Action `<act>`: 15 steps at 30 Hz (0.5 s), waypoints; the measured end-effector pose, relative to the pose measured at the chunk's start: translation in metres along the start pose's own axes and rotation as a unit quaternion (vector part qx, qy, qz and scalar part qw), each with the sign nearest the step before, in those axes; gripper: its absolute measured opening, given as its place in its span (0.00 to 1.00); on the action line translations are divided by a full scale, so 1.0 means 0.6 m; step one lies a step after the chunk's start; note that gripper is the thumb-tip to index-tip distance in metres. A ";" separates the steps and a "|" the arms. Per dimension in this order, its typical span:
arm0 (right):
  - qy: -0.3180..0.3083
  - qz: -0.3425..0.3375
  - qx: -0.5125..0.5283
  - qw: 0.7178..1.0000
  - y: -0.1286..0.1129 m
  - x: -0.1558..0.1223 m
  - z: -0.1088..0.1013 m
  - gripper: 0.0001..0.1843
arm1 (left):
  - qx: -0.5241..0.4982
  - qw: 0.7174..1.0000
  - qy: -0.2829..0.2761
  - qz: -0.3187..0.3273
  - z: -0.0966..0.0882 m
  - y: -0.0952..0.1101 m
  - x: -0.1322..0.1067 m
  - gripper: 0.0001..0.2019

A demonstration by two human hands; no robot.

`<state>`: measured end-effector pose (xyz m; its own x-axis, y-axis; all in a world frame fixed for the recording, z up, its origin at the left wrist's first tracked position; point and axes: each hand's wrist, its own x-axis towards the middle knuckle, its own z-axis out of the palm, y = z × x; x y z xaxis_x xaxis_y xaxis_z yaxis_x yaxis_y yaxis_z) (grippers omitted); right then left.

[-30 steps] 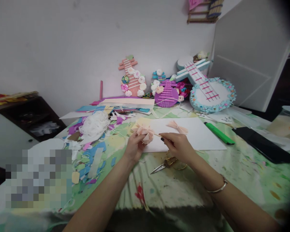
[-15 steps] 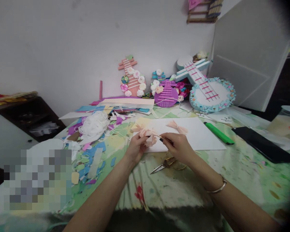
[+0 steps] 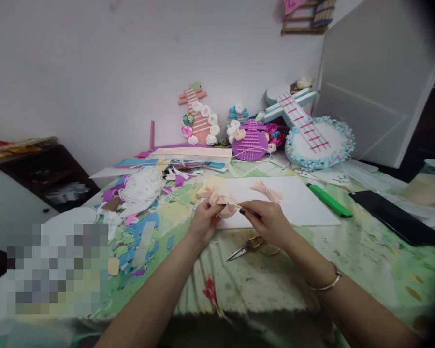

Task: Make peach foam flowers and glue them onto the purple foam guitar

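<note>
1. Hands meet over the near middle of the table (image 3: 348, 251). The left hand (image 3: 203, 220) pinches a pink flower (image 3: 223, 200) from below. The right hand (image 3: 266, 220) pinches a thin strand (image 3: 238, 207) just right of it, fingertips closed.
2. The flower is held above the near left edge of a white sheet (image 3: 304, 208), not resting on it.
3. Its petals look thin and soft, so a hard squeeze could crush them. A sharp tug could tear them or slip the strand out of the pinch.
4. Scissors (image 3: 246, 247) lie just near of the right hand, blades pointing left, where a dropped wrist could catch them.
5. Scraps (image 3: 137, 232) and a string heap (image 3: 141, 186) lie to the left, where a loose strand could snag.
</note>
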<state>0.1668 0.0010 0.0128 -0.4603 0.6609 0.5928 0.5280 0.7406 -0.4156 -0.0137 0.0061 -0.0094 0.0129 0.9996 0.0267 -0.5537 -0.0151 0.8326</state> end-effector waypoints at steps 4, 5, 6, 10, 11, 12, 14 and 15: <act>-0.016 -0.030 -0.001 0.999 -0.005 0.000 -0.004 0.12 | -0.009 1.000 -0.005 0.009 0.001 0.001 0.000 0.13; -0.016 -0.035 0.001 0.999 -0.006 -0.001 -0.005 0.12 | -0.013 1.000 -0.004 0.010 0.002 0.002 0.000 0.13; -0.013 -0.038 0.002 0.999 -0.006 -0.001 -0.006 0.12 | -0.017 1.000 -0.004 0.011 0.002 0.003 0.000 0.12; 0.032 -0.005 -0.012 0.999 0.000 -0.001 -0.006 0.10 | -0.049 0.999 0.003 0.009 0.003 0.008 -0.001 0.13; 0.038 0.008 -0.020 0.999 0.002 -0.001 -0.006 0.10 | -0.061 0.998 0.004 0.006 0.004 0.009 -0.001 0.14; 0.039 0.019 -0.028 0.999 0.004 0.000 -0.006 0.10 | -0.071 0.997 0.006 0.001 0.004 0.010 -0.002 0.14; 0.027 0.032 -0.037 0.998 0.007 0.000 -0.005 0.10 | -0.087 0.996 0.007 -0.008 0.005 0.012 -0.002 0.15; 0.018 0.034 -0.040 0.998 0.007 0.000 -0.004 0.10 | -0.092 0.996 0.008 -0.012 0.006 0.013 -0.003 0.14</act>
<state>0.1708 0.0041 0.0128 -0.3954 0.7039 0.5901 0.6129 0.6807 -0.4013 -0.0151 0.0043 -0.0013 0.0154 0.9999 -0.0012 -0.6961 0.0116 0.7179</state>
